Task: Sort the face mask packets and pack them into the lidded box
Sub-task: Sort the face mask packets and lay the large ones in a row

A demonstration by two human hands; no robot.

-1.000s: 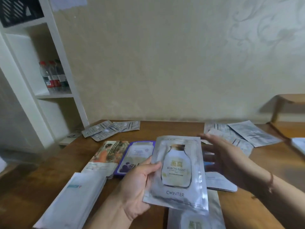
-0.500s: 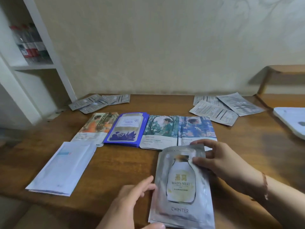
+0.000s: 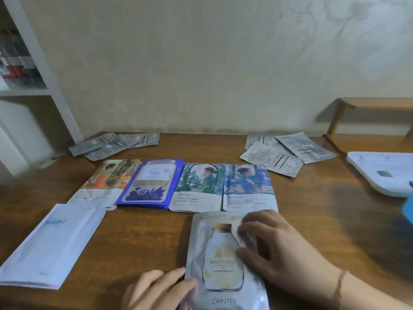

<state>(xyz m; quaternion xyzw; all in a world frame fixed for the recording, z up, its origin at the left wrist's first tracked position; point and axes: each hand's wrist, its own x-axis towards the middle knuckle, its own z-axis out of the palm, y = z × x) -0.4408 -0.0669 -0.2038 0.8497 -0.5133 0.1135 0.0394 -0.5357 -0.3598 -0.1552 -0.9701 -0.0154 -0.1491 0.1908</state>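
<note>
Silver bird's-nest mask packet (image 3: 223, 260), printed with a pale bottle and the word CWINTER, lies flat at the near edge of the brown wooden table (image 3: 335, 209). My right hand (image 3: 279, 251) rests spread on its right half, fingers extended, pressing rather than gripping. My left hand (image 3: 156, 289) sits loosely open at the packet's lower left edge, fingertips touching it (no firm grasp visible). Beyond lies a row of packets: an orange-figure one (image 3: 105, 182), a blue stack (image 3: 152, 186), a green-figure one (image 3: 199, 186) and a blue-figure one (image 3: 248, 186). A white packet stack (image 3: 51, 245) lies far left.
</note>
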